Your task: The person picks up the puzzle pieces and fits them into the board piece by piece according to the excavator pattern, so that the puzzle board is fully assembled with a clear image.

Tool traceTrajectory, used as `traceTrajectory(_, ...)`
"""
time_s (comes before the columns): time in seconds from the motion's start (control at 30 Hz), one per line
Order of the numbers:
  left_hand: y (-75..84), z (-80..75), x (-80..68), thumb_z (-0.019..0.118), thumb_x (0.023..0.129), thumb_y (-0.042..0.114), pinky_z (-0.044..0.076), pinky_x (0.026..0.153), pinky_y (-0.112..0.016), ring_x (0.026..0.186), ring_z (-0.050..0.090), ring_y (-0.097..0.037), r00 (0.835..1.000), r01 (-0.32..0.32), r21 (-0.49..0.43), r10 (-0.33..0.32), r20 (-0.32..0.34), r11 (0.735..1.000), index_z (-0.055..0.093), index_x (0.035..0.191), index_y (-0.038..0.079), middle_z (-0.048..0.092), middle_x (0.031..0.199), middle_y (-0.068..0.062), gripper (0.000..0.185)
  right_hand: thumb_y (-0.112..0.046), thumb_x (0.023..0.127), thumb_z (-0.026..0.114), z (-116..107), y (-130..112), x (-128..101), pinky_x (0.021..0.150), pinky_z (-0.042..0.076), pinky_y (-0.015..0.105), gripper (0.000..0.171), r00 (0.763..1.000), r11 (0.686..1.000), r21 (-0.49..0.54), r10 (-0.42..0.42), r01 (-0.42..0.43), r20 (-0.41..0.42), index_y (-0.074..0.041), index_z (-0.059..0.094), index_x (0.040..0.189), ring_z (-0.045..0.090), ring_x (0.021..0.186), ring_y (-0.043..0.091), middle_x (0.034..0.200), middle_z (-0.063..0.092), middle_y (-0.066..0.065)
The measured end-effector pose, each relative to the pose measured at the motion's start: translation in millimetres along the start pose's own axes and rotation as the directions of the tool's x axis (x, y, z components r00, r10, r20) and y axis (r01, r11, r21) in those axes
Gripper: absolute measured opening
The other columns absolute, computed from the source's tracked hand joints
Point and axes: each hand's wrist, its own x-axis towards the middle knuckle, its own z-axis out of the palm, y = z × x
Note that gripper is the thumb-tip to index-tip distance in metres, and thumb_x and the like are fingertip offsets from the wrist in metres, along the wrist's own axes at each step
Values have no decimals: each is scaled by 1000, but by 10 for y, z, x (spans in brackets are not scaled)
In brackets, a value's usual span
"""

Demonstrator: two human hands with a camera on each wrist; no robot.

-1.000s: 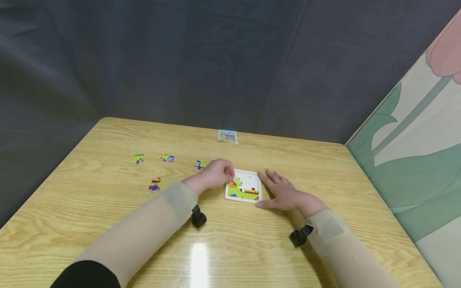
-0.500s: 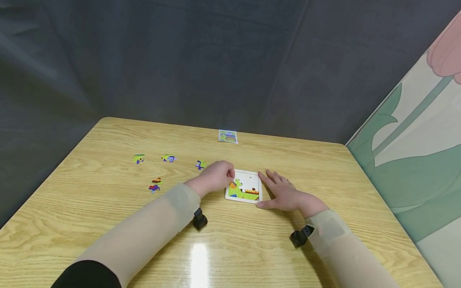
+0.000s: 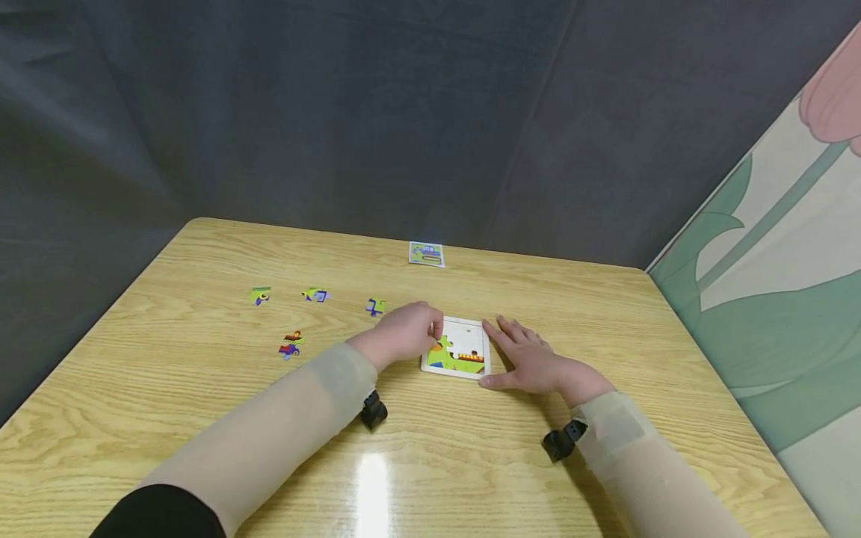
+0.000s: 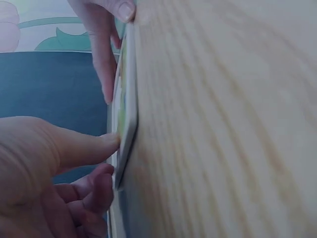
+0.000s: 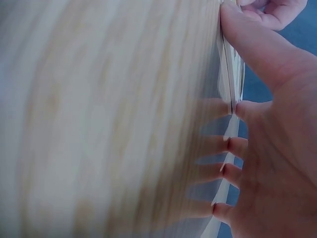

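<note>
- The small square white-framed puzzle tray (image 3: 456, 351) lies flat on the pale wooden bench (image 3: 202, 388), in the middle, between the two hands. Its lower half shows a green and orange picture already filled in, and its upper half is bare white.
- The left hand (image 3: 402, 330) sits at the tray's upper left corner, with fingers curled and fingertips down on the tray. It seems to pinch or press something small there (the thing itself is hidden under the fingers, so I cannot tell if a piece is held). In the left wrist view the thumb (image 4: 86, 144) points at the tray's edge (image 4: 128, 124).
- The right hand (image 3: 531, 359) lies flat and relaxed along the tray's right side, fingers straight. The thumb touches the near right corner and the fingertips reach the far right corner. It holds nothing; it only steadies the frame.
- The deciding relation: the bare white part of the tray lies directly to the right of the left hand's fingertips, so the left hand is the nearer one to it.
- Five loose coloured puzzle pieces lie to the left of the left hand, well apart from the tray; the nearest one, a blue and green piece (image 3: 375, 306), is just behind that hand.
- A small picture card (image 3: 426, 254) lies near the bench's far edge.
</note>
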Motion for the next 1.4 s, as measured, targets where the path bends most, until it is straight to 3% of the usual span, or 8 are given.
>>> traceTrajectory(0.17,-4,-22,-23,75,88,16,42,69,-31,78,52,-18,1000,13,2,-13,15,1000,62,86,16,57,88,0,13,-65,86,63,-1,-10,9,108,10,69,104,1000,1000,-5,-4,4,1,-14,10,159,3,144,49,162,2,20)
traceTrajectory(0.4,-36,-41,-21,81,84,25,42,67,-32,77,52,-19,998,51,-8,-51,-29,999,57,95,12,57,88,0,29,-65,86,62,-1,-16,11,108,10,68,104,1000,1000,-7,7,-6,11,-15,9,160,3,144,49,163,1,19)
traceTrajectory(0.5,-54,-78,-42,80,85,26,42,64,-31,74,52,-19,996,61,-53,-64,-63,997,57,96,12,57,87,-1,30,-67,85,61,4,-4,4,108,10,69,104,1000,1000,-13,8,-7,18,-16,8,160,3,144,49,163,0,18)
traceTrajectory(0.6,-63,-218,-95,79,87,26,41,61,-32,72,51,-19,988,67,-97,-79,-130,993,57,98,13,55,85,-3,28,-68,85,61,4,7,9,108,10,68,105,1000,1000,-18,7,-7,18,-18,8,160,2,145,48,163,0,17)
traceTrajectory(0.8,-118,-683,-337,78,87,22,39,65,-36,75,50,-23,973,52,-118,-77,-219,992,60,99,12,54,89,-6,24,-64,86,63,11,33,10,107,11,69,103,1000,1000,-12,-13,13,0,-14,10,159,5,143,50,162,2,20)
traceTrajectory(1.07,-607,-1139,-762,76,87,15,39,72,-42,86,51,-29,966,96,-85,-114,-233,992,62,95,12,57,97,-10,16,-64,87,62,7,53,8,108,12,69,102,1000,1000,-14,-11,11,1,-14,10,159,6,143,50,162,3,20)
traceTrajectory(1.17,-816,-1165,-893,75,88,15,40,71,-42,85,51,-30,968,126,-86,-141,-208,988,63,98,9,57,98,-12,16,-64,87,63,3,63,6,107,12,69,103,1000,1000,-17,-5,5,-3,-14,10,159,6,143,50,162,3,20)
traceTrajectory(1.4,-1233,-1061,-1154,77,86,13,42,72,-43,87,52,-31,977,168,-100,-180,-115,981,65,101,7,58,97,-13,19,-66,86,62,30,63,22,107,11,69,104,1000,1000,-7,-18,18,-6,-14,10,159,5,143,50,162,3,20)
